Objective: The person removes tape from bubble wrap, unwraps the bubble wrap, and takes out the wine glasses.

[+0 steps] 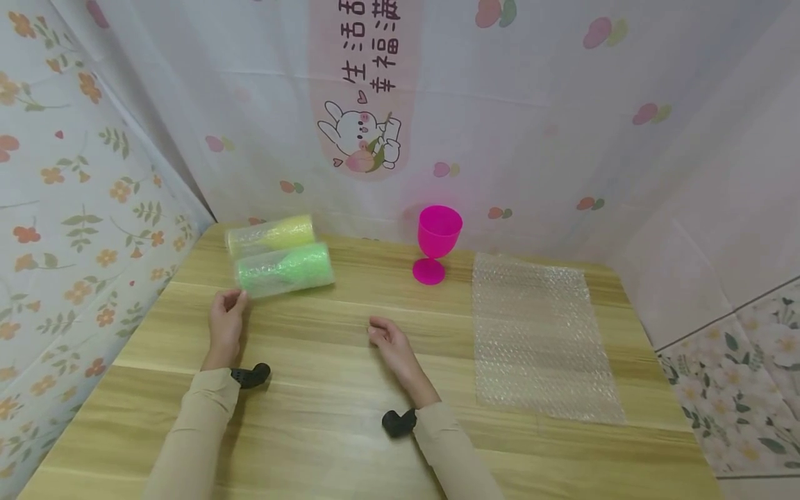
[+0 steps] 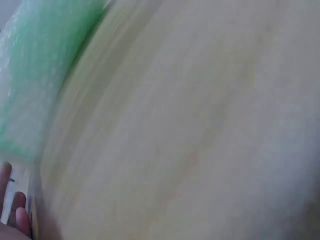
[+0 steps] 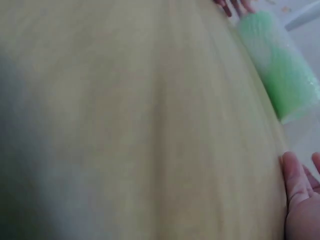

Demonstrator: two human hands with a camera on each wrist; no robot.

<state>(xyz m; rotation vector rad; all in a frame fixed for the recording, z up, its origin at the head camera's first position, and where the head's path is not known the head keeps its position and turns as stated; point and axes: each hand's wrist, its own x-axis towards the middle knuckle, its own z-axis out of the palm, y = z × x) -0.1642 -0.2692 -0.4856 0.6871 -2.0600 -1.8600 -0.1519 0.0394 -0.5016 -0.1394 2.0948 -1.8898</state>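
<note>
My left hand [image 1: 226, 312] is beside the near-left end of a green bubble-wrapped bundle [image 1: 287, 269]. In the left wrist view its fingers [image 2: 19, 202] are relaxed, just below that bundle, and hold nothing. A second, yellow bubble-wrapped bundle [image 1: 270, 236] lies behind the green one; what is inside both is blurred by the wrap. Over the middle of the table, my right hand [image 1: 392, 345] has loosely bent fingers and nothing in them. Behind it to the right, a bright pink goblet [image 1: 439, 232] stands upright. A flat sheet of clear bubble wrap [image 1: 540, 340] lies on the right.
The wood-grain table [image 1: 312, 430] ends at a patterned curtain [image 1: 537, 139] behind the goblet and bundles. Floral cloth [image 1: 81, 208] hangs along the left side. Each wrist wears a black camera [image 1: 253, 376].
</note>
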